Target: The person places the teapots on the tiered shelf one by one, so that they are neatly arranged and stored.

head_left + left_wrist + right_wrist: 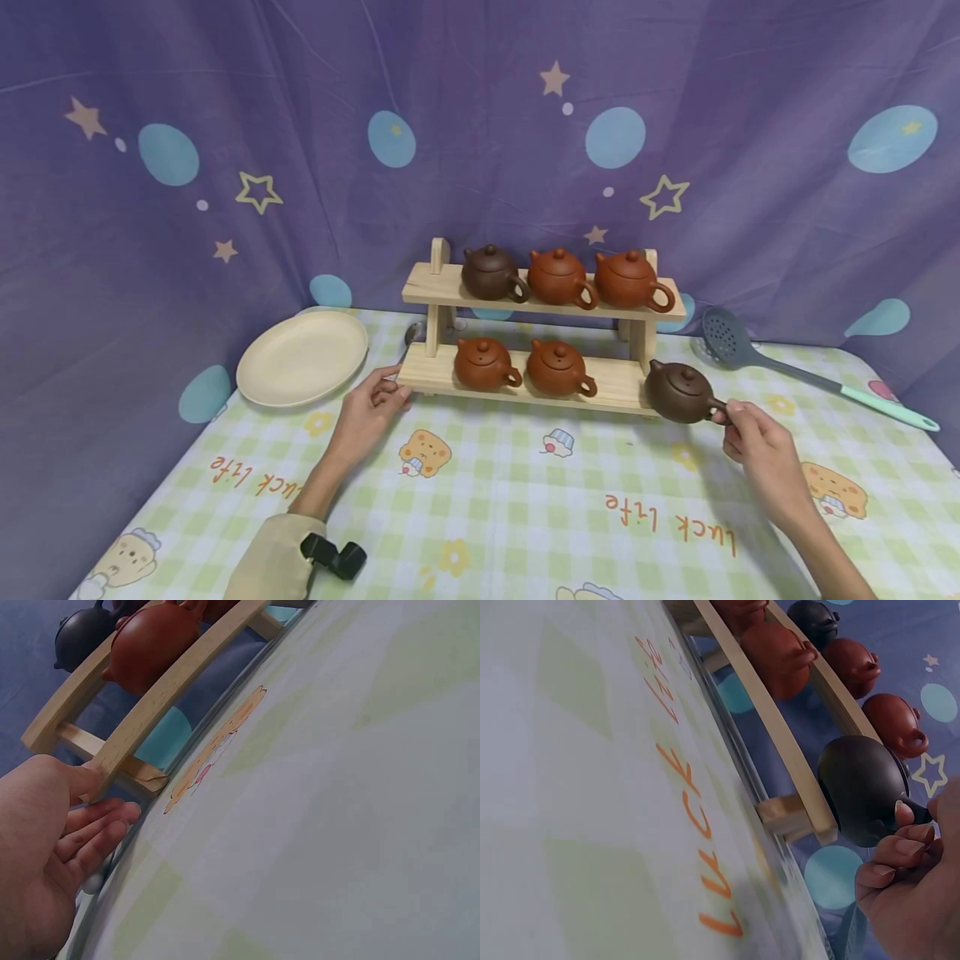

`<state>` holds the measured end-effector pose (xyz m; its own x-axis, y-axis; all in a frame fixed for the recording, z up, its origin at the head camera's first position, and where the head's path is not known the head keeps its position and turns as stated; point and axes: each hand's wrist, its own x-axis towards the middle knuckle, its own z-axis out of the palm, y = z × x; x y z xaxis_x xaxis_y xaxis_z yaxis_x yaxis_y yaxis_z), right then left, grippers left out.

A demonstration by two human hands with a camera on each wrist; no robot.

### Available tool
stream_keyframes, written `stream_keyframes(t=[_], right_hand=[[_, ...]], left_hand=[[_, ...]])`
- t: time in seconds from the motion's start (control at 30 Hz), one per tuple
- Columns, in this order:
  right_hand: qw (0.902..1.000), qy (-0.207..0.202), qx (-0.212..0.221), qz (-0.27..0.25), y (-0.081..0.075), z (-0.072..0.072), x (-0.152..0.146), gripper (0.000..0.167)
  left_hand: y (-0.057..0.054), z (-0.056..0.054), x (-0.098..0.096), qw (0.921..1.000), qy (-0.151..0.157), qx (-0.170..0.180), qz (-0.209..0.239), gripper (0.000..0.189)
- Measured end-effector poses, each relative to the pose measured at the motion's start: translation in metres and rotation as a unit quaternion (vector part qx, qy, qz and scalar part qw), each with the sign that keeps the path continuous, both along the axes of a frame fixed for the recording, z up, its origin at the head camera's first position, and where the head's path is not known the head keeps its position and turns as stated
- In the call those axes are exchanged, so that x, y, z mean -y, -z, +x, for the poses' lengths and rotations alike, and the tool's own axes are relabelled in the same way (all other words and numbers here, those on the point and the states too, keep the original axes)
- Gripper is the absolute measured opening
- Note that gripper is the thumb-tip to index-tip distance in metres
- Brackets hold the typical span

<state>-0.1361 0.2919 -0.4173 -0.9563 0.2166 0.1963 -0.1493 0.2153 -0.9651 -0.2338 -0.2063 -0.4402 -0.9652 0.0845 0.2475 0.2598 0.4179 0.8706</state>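
Observation:
My right hand (761,450) pinches the handle of a dark brown teapot (678,392), held at the right end of the lower shelf of a wooden two-tier rack (615,383). In the right wrist view, that teapot (859,787) overlaps the shelf end. My left hand (367,417) holds the rack's lower left end; in the left wrist view its thumb lies at the board (112,754) and the fingers reach beneath. Two reddish-brown teapots, one left (482,364) and one right (557,368), sit on the lower shelf. Above them stand another dark teapot (490,273) and two reddish ones (557,277).
A cream oval plate (303,360) lies at the left. Behind the rack's left end is a metal spoon (412,333), partly hidden. A grey slotted skimmer (727,337) with a mint handle lies at the right. A checked cloth (517,500) covers the table; a purple curtain (480,192) hangs behind.

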Motion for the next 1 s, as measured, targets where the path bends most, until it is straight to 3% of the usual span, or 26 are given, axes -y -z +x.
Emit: stream_keyframes(t=[0.7,1.0], right_hand=[[0.9994,-0.032,-0.011,-0.009,-0.002,-0.019,0.034,0.044],[0.9997,-0.021,-0.001,-0.008,0.0,-0.026,0.044,0.043]], left_hand=[[0.001,0.0,0.0,1.0,0.001,0.004,0.009,0.046],[0.0,0.0,0.0,1.0,-0.001,0.004,0.005,0.045]])
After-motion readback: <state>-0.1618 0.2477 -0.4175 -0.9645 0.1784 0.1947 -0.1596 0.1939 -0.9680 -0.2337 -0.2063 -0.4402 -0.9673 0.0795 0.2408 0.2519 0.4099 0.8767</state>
